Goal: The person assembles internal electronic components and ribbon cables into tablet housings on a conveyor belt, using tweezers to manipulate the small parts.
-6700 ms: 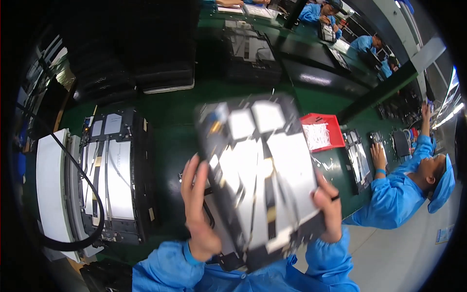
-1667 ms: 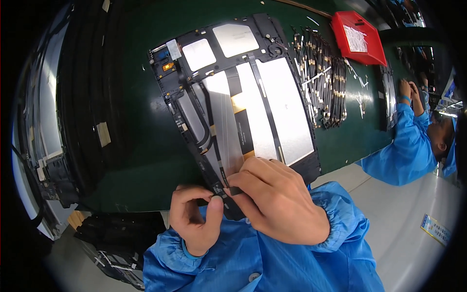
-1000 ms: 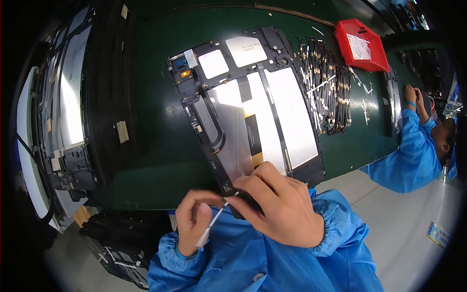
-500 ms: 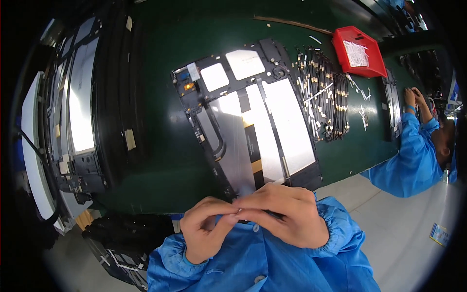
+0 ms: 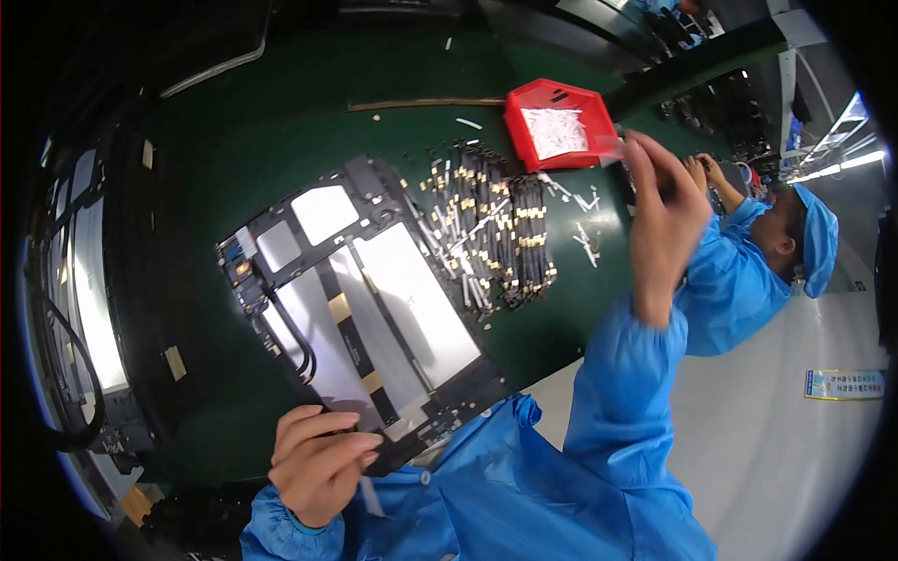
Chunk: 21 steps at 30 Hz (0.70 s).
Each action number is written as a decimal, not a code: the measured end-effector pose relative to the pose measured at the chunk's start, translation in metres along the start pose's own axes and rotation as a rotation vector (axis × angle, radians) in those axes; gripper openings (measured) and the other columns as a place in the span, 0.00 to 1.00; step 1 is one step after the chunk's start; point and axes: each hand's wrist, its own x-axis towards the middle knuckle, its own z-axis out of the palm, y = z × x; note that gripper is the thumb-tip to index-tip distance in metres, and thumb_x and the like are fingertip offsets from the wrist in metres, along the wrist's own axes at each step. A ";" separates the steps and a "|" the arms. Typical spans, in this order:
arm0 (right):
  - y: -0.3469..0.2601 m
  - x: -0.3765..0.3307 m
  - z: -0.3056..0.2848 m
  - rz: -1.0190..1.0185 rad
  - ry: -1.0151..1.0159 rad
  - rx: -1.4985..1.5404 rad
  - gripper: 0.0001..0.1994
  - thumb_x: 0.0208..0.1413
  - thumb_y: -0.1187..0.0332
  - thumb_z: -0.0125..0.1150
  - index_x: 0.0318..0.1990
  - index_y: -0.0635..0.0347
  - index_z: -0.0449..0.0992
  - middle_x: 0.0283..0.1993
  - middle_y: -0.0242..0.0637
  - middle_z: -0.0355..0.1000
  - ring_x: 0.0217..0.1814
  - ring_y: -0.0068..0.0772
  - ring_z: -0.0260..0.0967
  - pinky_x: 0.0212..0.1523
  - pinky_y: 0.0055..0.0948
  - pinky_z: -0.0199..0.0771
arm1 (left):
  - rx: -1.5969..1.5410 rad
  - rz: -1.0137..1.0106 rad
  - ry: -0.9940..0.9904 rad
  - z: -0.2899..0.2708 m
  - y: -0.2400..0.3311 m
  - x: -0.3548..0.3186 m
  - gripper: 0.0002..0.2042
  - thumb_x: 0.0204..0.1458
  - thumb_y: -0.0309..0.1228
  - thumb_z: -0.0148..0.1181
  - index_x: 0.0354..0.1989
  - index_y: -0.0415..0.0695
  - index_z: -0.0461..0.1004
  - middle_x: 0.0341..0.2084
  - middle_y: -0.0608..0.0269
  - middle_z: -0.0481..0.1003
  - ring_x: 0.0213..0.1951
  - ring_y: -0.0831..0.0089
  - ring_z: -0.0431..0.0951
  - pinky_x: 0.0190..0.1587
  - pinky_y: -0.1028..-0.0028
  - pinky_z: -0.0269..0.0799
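While your left hand (image 5: 318,467) stays down low, the black-framed panel (image 5: 409,304) sits aslant before you over the near side of the green table (image 5: 582,318), silver plates facing up, its near end close to your blue coat (image 5: 468,505). Your left fingers curl at its lower left corner, fingertips bunched, with a pale strip (image 5: 371,497) hanging below them; you cannot tell from here whether they pinch the frame, the strip or both. Your right hand (image 5: 666,224) is raised well apart from the panel, thumb and forefinger closed on a blurred clear strip (image 5: 610,147). That strip shows just beside the red tray (image 5: 515,126), which holds white slips (image 5: 557,133); whether they touch is unclear. Between panel and tray lies a heap of short black cables (image 5: 510,234), with loose white bits (image 5: 587,243) to its right. Further panels (image 5: 94,290) stand at your far left behind a black cord (image 5: 92,383). On your right sits a co-worker (image 5: 739,299) in a blue cap (image 5: 820,238).
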 end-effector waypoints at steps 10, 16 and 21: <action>-0.042 -0.041 0.005 0.396 -0.637 0.274 0.19 0.58 0.64 0.54 0.50 0.71 0.68 0.41 0.43 0.63 0.35 0.30 0.61 0.36 0.25 0.64 | -0.173 -0.063 0.090 -0.002 -0.029 0.005 0.07 0.47 0.29 0.64 0.32 0.46 0.71 0.35 0.57 0.79 0.49 0.56 0.73 0.58 0.57 0.56; -0.091 -0.126 0.012 -0.055 -1.046 0.471 0.08 0.51 0.77 0.56 0.40 0.68 0.74 0.36 0.40 0.65 0.33 0.35 0.65 0.33 0.23 0.65 | -0.238 -0.056 0.225 0.006 -0.051 0.013 0.08 0.41 0.29 0.67 0.29 0.45 0.75 0.36 0.56 0.78 0.51 0.55 0.72 0.58 0.58 0.58; -0.082 -0.162 0.028 -0.356 -0.819 0.433 0.11 0.37 0.74 0.62 0.34 0.64 0.76 0.34 0.36 0.69 0.34 0.34 0.68 0.31 0.28 0.68 | -0.219 -0.052 0.177 0.004 -0.049 0.016 0.09 0.37 0.26 0.70 0.28 0.46 0.77 0.35 0.60 0.78 0.49 0.59 0.72 0.56 0.59 0.59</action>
